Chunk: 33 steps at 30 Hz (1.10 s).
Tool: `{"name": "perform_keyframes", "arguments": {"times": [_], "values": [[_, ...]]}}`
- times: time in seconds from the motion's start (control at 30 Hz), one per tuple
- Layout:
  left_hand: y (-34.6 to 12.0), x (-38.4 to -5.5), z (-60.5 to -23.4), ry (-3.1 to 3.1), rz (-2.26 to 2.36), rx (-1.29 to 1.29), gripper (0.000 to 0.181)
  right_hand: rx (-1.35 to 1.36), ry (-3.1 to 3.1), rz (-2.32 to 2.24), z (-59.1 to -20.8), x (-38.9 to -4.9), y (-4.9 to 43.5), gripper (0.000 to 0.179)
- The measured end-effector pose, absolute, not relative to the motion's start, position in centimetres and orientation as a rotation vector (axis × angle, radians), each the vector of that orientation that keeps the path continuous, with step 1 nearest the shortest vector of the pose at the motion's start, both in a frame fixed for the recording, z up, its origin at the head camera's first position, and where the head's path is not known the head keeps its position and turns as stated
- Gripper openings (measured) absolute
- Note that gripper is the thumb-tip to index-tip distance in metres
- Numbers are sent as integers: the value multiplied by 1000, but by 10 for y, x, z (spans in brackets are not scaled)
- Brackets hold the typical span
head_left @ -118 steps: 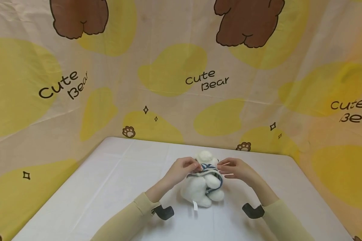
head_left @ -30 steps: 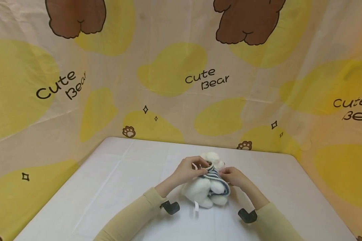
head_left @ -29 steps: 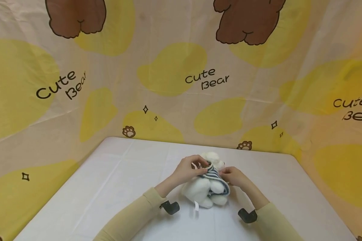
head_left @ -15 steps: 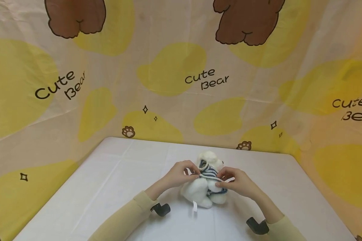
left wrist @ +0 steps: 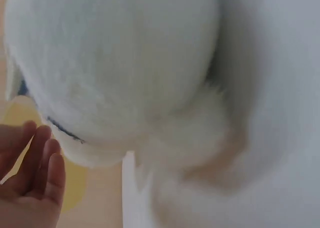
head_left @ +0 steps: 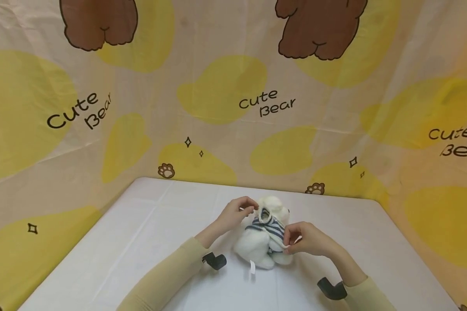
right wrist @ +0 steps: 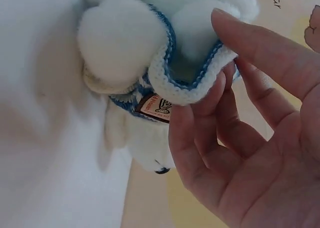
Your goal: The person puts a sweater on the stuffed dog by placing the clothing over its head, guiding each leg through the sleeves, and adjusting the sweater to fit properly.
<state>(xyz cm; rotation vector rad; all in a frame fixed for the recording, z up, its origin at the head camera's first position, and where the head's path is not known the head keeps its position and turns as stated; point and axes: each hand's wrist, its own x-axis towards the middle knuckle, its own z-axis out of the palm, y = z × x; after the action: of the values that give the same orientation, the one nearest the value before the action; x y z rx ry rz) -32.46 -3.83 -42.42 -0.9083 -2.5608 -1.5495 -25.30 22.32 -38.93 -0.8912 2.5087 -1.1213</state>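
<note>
A white plush animal (head_left: 253, 247) sits on the table, turned partly away, wearing a blue-and-white striped knit sweater (head_left: 274, 227). A small round opening in the knit shows near its neck. My right hand (head_left: 309, 239) grips the sweater's lower edge on the plush's right side. In the right wrist view, fingers curl behind the white knit hem (right wrist: 175, 90), and a sewn label (right wrist: 156, 107) shows. My left hand (head_left: 235, 212) is by the upper back, fingers loosely bent with nothing visible in them. In the left wrist view, the plush's body (left wrist: 110, 62) fills the middle.
A white cloth tag (head_left: 252, 267) hangs from the plush's bottom onto the white table (head_left: 171, 207). Printed fabric walls (head_left: 218, 164) stand close around the table's back and sides. A black wrist mount (head_left: 215, 261) sits under each forearm.
My left hand has let go of the sweater's back edge and moved up. My right hand has shifted lower on the sweater's hem, and the striped knit now covers more of the back.
</note>
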Motion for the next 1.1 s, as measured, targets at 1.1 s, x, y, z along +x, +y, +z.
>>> {"name": "perform_keyframes", "arguments": {"times": [1.1], "values": [[-17,-344,-435,-2708,-1466,-698,8,-266,2658,-1274,-433,-284,204,12]]}}
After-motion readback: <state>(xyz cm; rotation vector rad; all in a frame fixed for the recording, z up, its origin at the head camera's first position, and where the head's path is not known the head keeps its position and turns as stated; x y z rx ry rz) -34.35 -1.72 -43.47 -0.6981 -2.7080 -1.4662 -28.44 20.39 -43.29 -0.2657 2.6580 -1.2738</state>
